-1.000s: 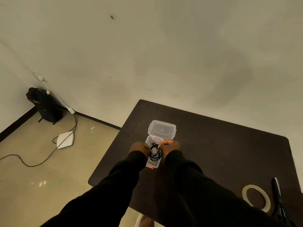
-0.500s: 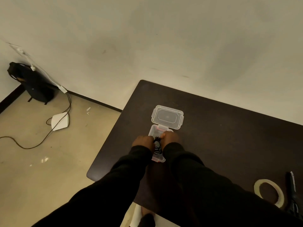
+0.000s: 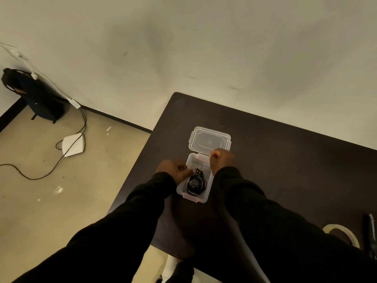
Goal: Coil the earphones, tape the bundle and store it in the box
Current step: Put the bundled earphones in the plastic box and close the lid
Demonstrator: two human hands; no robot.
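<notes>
Clear plastic made up the small storage box (image 3: 184, 188) that sat on our dark brown table (image 3: 285, 160), its hinged lid (image 3: 210, 138) thrown back flat on the tabletop on the side away from us. Inside the box lay the coiled black earphones (image 3: 196, 183) — a loose bundle of loops resting on the floor of the box toward its near end, with the plug or earpieces poking up at the top of the coil. We could not make out any tape on the bundle. Our left hand (image 3: 173, 170) hung at the box's left rim with the fingers curled in and a fingertip reaching toward the top of the coil; whether it touched the cable we could not tell. Our right hand (image 3: 221, 160) sat at the far right corner of the box, just by the hinge, loosely closed, and we could not tell whether it gripped the rim. Well off to our right, near the table's edge, lay a roll of tape (image 3: 342, 234), with black-handled scissors (image 3: 370, 235) just beside it.
</notes>
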